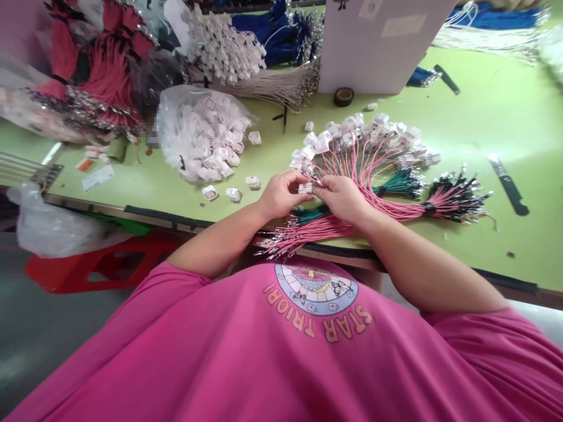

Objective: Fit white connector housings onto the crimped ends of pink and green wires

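My left hand (281,194) pinches a small white plastic connector housing (305,188) between thumb and fingers. Close beside it, my right hand (341,199) is closed at the fingertips on the end of a thin wire, whose tip is too small to make out clearly. Under and around my hands lies a bundle of pink wires (398,209), bound with black tape at the right. Many of its wires curve up to white connector housings (352,126) beyond my hands. Green wires (398,184) with metal ends lie among the pink ones.
A clear bag of white housings (206,138) stands left, with several loose housings (233,194) near it. Behind are red wire bundles (108,76), a white box (365,58) and a black tape roll (343,97). A black-handled knife (510,187) lies right. A red stool (101,264) is below.
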Demonstrator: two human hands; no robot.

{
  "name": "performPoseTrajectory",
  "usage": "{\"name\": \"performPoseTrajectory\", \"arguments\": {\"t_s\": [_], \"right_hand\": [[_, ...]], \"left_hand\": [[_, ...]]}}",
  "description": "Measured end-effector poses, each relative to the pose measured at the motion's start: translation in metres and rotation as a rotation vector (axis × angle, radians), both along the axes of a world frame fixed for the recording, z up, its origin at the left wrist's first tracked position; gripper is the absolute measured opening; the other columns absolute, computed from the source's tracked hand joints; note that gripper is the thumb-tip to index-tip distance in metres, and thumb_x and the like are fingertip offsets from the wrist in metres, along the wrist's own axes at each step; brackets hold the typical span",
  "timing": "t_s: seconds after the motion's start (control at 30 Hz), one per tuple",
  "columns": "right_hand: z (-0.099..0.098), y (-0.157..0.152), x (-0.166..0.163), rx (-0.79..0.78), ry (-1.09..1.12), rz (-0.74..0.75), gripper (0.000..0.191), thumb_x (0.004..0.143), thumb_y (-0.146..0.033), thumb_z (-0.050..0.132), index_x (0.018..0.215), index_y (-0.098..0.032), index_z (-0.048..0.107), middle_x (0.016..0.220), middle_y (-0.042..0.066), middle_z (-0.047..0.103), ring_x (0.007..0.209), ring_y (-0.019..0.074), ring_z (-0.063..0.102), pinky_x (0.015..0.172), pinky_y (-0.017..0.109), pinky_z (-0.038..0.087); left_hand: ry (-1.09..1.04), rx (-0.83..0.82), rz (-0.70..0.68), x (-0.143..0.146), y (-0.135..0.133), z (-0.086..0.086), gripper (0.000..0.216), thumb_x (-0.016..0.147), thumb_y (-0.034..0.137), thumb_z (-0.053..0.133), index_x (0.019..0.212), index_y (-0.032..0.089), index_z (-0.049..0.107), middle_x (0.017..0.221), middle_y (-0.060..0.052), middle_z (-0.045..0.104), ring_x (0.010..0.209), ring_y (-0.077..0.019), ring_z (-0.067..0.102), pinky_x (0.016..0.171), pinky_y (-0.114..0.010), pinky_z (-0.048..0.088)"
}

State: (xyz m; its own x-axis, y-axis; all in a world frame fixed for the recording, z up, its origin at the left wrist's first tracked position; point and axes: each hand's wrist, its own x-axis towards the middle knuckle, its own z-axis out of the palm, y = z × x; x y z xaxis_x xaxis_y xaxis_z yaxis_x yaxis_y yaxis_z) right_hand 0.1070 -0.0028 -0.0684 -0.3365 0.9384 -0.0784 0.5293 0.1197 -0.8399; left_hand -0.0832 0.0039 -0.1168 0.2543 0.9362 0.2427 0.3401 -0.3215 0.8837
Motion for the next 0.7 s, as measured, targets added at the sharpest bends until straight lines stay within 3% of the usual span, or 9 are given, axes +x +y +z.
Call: {"name": "performPoseTrajectory", "arguments": {"t_s": [0.1, 0.27, 0.33, 0.43, 0.53, 0.6, 0.7], "right_hand": [[0.001, 0.001, 0.003, -0.05, -0.006, 0.039, 0.028, 0.09, -0.026, 0.051, 0.062, -0.019, 0.052, 0.054, -0.002, 0.05, 0.054, 0.0108, 0.043, 0.058, 0.026, 0.031], [-0.006, 0.001, -0.002, 0.207, -0.283, 0.042, 0.019, 0.09, -0.02, 0.048, 0.072, -0.02, 0.054, 0.073, 0.007, 0.063, 0.069, 0.0177, 0.052, 0.066, 0.03, 0.034], [-0.008, 0.002, -0.003, 0.222, -0.321, 0.05, 0.019, 0.092, -0.021, 0.047, 0.075, -0.02, 0.056, 0.078, 0.009, 0.065, 0.072, 0.0196, 0.054, 0.068, 0.03, 0.034], [-0.005, 0.002, 0.003, 0.243, -0.31, 0.034, 0.019, 0.093, -0.024, 0.046, 0.076, -0.021, 0.056, 0.078, 0.008, 0.065, 0.073, 0.0205, 0.055, 0.068, 0.031, 0.036], [-0.003, -0.001, 0.011, 0.41, -0.29, 0.011, 0.026, 0.096, -0.025, 0.041, 0.077, -0.021, 0.058, 0.083, 0.01, 0.065, 0.08, 0.0219, 0.057, 0.073, 0.032, 0.039], [-0.004, -0.004, 0.012, 0.467, -0.296, 0.127, 0.029, 0.097, -0.027, 0.04, 0.079, -0.02, 0.06, 0.087, 0.011, 0.066, 0.084, 0.0221, 0.059, 0.076, 0.032, 0.041], [-0.008, -0.007, 0.007, 0.391, -0.411, 0.398, 0.022, 0.093, -0.025, 0.047, 0.086, -0.017, 0.066, 0.097, 0.013, 0.069, 0.087, 0.0224, 0.062, 0.077, 0.031, 0.043]], "left_hand": [[-0.023, -0.044, 0.038, 0.002, 0.0, 0.002, 0.049, 0.064, 0.057, 0.084, 0.088, 0.018, 0.067, 0.086, -0.002, 0.066, 0.075, -0.0131, 0.059, 0.07, -0.027, 0.048], [-0.008, -0.083, 0.073, 0.007, 0.0, 0.007, 0.045, 0.059, 0.048, 0.089, 0.084, 0.017, 0.067, 0.081, -0.002, 0.065, 0.067, -0.0114, 0.056, 0.066, -0.027, 0.047], [0.019, -0.062, 0.072, 0.007, 0.0, 0.009, 0.044, 0.061, 0.048, 0.088, 0.084, 0.017, 0.067, 0.082, -0.002, 0.065, 0.068, -0.0122, 0.056, 0.067, -0.027, 0.048], [0.126, 0.07, 0.083, 0.002, 0.002, 0.012, 0.039, 0.069, 0.05, 0.083, 0.087, 0.019, 0.067, 0.09, -0.004, 0.066, 0.08, -0.0171, 0.06, 0.079, -0.032, 0.05], [0.3, 0.217, 0.134, -0.005, 0.008, 0.01, 0.027, 0.076, 0.039, 0.08, 0.09, 0.02, 0.067, 0.096, -0.006, 0.067, 0.097, -0.0236, 0.06, 0.097, -0.04, 0.046], [0.382, 0.262, 0.128, -0.007, 0.013, 0.006, 0.019, 0.079, 0.029, 0.076, 0.093, 0.02, 0.067, 0.101, -0.008, 0.067, 0.103, -0.025, 0.059, 0.099, -0.041, 0.045], [0.431, 0.28, 0.073, -0.006, 0.019, 0.001, 0.019, 0.084, 0.023, 0.069, 0.103, 0.019, 0.068, 0.114, -0.01, 0.064, 0.108, -0.0237, 0.06, 0.097, -0.038, 0.047]]}}
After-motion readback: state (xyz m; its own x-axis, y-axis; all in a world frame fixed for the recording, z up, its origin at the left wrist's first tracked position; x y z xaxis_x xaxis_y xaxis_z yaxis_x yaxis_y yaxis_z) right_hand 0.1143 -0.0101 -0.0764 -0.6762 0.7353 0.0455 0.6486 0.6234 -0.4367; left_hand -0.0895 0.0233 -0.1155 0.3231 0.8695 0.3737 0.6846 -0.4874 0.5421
